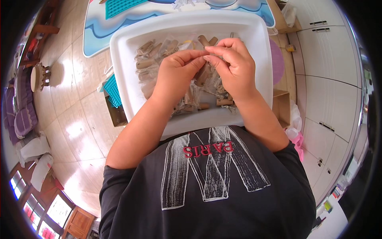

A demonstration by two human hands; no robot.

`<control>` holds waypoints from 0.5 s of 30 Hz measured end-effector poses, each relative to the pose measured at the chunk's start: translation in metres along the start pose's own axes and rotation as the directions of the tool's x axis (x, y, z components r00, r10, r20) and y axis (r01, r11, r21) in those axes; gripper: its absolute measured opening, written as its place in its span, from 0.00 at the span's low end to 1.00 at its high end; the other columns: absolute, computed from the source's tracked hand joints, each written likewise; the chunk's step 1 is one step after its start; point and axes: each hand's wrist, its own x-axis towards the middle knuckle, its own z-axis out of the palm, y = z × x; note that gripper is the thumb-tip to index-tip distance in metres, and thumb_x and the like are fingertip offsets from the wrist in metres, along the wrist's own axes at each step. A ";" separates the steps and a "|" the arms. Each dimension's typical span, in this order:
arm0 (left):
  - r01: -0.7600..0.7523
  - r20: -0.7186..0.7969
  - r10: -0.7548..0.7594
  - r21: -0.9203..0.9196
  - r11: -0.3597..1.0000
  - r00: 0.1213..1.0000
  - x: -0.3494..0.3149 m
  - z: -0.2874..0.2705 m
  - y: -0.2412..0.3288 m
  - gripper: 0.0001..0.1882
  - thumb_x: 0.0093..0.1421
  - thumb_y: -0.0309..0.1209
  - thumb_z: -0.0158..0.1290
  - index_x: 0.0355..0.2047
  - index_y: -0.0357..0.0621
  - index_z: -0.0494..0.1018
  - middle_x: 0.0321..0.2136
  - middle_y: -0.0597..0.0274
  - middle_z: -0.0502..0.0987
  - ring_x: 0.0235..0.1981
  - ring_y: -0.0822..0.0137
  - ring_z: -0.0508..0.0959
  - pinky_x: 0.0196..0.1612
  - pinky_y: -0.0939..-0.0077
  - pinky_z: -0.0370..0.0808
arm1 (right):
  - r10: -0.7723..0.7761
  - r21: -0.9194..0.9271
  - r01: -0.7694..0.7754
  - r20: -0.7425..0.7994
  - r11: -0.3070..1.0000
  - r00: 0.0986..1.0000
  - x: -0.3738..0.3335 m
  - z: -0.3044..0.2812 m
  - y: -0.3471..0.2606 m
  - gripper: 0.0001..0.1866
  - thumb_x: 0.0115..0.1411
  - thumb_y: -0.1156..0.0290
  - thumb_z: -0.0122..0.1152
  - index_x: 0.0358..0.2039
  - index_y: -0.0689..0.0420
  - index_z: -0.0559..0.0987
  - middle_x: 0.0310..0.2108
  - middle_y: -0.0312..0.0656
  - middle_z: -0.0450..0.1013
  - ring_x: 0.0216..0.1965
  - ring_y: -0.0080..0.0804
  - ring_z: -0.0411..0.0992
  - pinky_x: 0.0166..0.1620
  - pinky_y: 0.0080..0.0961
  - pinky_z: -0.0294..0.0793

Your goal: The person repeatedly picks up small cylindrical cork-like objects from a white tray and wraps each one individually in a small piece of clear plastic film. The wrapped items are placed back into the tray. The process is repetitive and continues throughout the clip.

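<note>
Above a white plastic tub (266, 59), my left hand (179, 69) and my right hand (235, 65) meet with their fingertips pinched together. Whatever lies between the fingertips is too small or hidden to make out. Under and around them in the tub lie several brown tube-shaped pieces, among them one tube (145, 63) at the left and another tube (223, 102) near the front. Many of the pieces are in clear plastic bags (169, 46). My hands hide the middle of the pile.
The tub rests by a table (97, 38) with a blue wave pattern, which bears a teal grid mat (121, 7). Another teal mat (112, 91) pokes from a cardboard box (115, 113) at the left. An open cardboard box (281, 107) and white cabinets (328, 59) stand right.
</note>
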 end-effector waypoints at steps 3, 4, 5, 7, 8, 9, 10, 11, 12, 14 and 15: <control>-0.021 0.018 0.020 0.048 0.999 1.000 -0.001 0.003 -0.001 0.09 0.57 0.26 0.51 0.38 0.35 0.75 0.27 0.68 0.76 0.27 0.81 0.71 0.32 0.87 0.69 | 0.015 -0.008 -0.015 0.011 1.000 1.000 0.000 0.001 0.002 0.04 0.48 0.74 0.64 0.26 0.58 0.78 0.28 0.36 0.69 0.23 0.26 0.68 0.26 0.20 0.67; -0.028 0.026 0.026 0.065 0.997 0.999 -0.001 0.003 -0.002 0.09 0.58 0.26 0.51 0.38 0.35 0.75 0.28 0.68 0.76 0.28 0.80 0.71 0.33 0.87 0.69 | 0.016 -0.010 -0.016 0.011 1.000 1.000 0.001 0.000 0.001 0.04 0.48 0.74 0.64 0.25 0.58 0.78 0.27 0.36 0.69 0.23 0.26 0.68 0.26 0.20 0.67; -0.034 0.035 0.032 0.083 0.996 0.999 -0.001 0.003 -0.002 0.09 0.58 0.25 0.51 0.38 0.35 0.75 0.28 0.67 0.76 0.29 0.80 0.71 0.33 0.86 0.69 | 0.017 -0.012 -0.017 0.011 1.000 1.000 0.001 -0.001 0.001 0.04 0.49 0.74 0.63 0.25 0.59 0.77 0.27 0.36 0.69 0.23 0.27 0.68 0.26 0.20 0.68; -0.072 0.060 0.063 0.166 0.983 0.996 -0.003 0.005 -0.001 0.09 0.58 0.26 0.51 0.37 0.34 0.75 0.30 0.66 0.77 0.30 0.79 0.72 0.35 0.86 0.69 | -0.026 0.036 0.028 -0.064 0.999 0.998 0.002 0.001 0.011 0.04 0.52 0.73 0.60 0.26 0.60 0.76 0.26 0.36 0.69 0.21 0.24 0.66 0.24 0.19 0.65; -0.092 0.073 0.078 0.207 0.974 0.994 -0.003 0.006 -0.001 0.09 0.58 0.26 0.51 0.37 0.34 0.75 0.30 0.66 0.77 0.30 0.79 0.72 0.35 0.86 0.70 | -0.047 0.060 0.053 -0.103 0.997 0.994 0.003 0.001 0.015 0.04 0.54 0.73 0.58 0.26 0.60 0.75 0.25 0.36 0.69 0.20 0.23 0.65 0.22 0.18 0.64; -0.094 0.072 0.081 0.194 0.976 0.994 -0.003 0.006 -0.002 0.09 0.58 0.26 0.50 0.37 0.34 0.75 0.31 0.65 0.77 0.30 0.79 0.72 0.35 0.85 0.70 | 0.243 0.275 -0.198 -0.141 0.941 0.960 0.005 -0.004 0.016 0.05 0.56 0.72 0.56 0.27 0.59 0.75 0.25 0.36 0.68 0.19 0.21 0.63 0.21 0.17 0.61; -0.095 0.069 0.084 0.181 0.979 0.994 -0.003 0.006 -0.003 0.09 0.59 0.26 0.50 0.37 0.34 0.74 0.31 0.64 0.77 0.30 0.79 0.72 0.35 0.85 0.70 | 0.515 0.480 -0.407 -0.113 0.777 0.850 0.010 -0.011 0.015 0.06 0.57 0.71 0.54 0.27 0.59 0.74 0.25 0.35 0.68 0.17 0.19 0.60 0.20 0.16 0.59; -0.097 0.066 0.087 0.168 0.981 0.994 -0.003 0.005 -0.003 0.09 0.59 0.26 0.49 0.37 0.34 0.74 0.32 0.64 0.77 0.30 0.78 0.72 0.35 0.85 0.70 | 0.735 0.650 -0.549 -0.022 0.525 0.678 0.012 -0.018 0.016 0.06 0.59 0.70 0.52 0.28 0.59 0.73 0.24 0.35 0.68 0.16 0.17 0.58 0.19 0.15 0.56; -0.089 0.043 0.085 0.098 0.991 0.995 -0.003 0.004 -0.002 0.08 0.59 0.26 0.49 0.37 0.34 0.74 0.32 0.63 0.78 0.30 0.78 0.72 0.35 0.85 0.70 | 0.724 0.686 -0.529 0.006 0.499 0.690 0.013 -0.024 0.021 0.07 0.60 0.69 0.51 0.28 0.58 0.73 0.23 0.34 0.67 0.15 0.15 0.56 0.19 0.14 0.54; -0.074 0.007 0.075 -0.041 0.996 0.997 -0.002 0.002 0.002 0.08 0.60 0.26 0.48 0.37 0.35 0.72 0.32 0.62 0.78 0.28 0.78 0.72 0.35 0.84 0.71 | 0.702 0.754 -0.487 0.048 0.441 0.710 0.017 -0.032 0.027 0.08 0.61 0.66 0.50 0.29 0.56 0.73 0.21 0.31 0.65 0.14 0.12 0.51 0.18 0.12 0.49; -0.065 -0.009 0.065 -0.033 0.997 0.998 -0.001 0.000 0.004 0.08 0.60 0.26 0.48 0.37 0.35 0.72 0.32 0.61 0.78 0.28 0.78 0.72 0.34 0.84 0.71 | 0.724 0.752 -0.519 0.080 0.407 0.685 0.017 -0.031 0.025 0.09 0.60 0.64 0.52 0.30 0.57 0.73 0.17 0.28 0.62 0.13 0.11 0.49 0.18 0.11 0.49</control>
